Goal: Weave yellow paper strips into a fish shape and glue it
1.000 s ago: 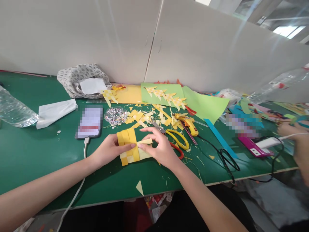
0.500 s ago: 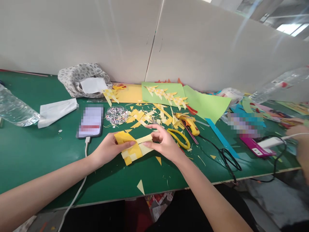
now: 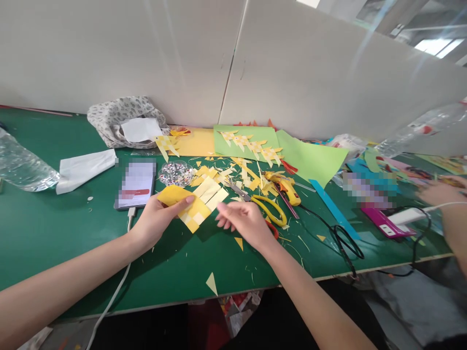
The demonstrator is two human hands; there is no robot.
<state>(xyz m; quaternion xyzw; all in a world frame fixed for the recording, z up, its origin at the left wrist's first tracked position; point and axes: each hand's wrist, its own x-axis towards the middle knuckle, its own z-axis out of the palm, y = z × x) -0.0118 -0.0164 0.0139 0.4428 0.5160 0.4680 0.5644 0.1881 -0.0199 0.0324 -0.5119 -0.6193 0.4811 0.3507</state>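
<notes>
Between the thumb and fingers of my left hand (image 3: 160, 214) is a woven paper piece (image 3: 195, 212) of deep yellow and pale cream strips. Its cream ends point up and to the right. My right hand (image 3: 242, 218) is just right of those ends, apart from them, with its fingers curled and slightly spread and nothing visible in them. Scissors with yellow handles (image 3: 272, 209) lie beyond my right hand. Behind the woven piece is a pile of yellow paper scraps (image 3: 226, 175).
A phone (image 3: 135, 184) with a cable lies left, near a round bead box (image 3: 176, 173). Finished woven paper fish (image 3: 251, 145) rest on green sheets. A yellow glue gun (image 3: 290, 189) and blue strip (image 3: 335, 209) lie right. Another person's hand (image 3: 434, 192) is at far right.
My right hand has let go of the woven piece and moved slightly down and right. My left hand has tilted the piece, its cream ends now higher. The other person's hand has moved further into view.
</notes>
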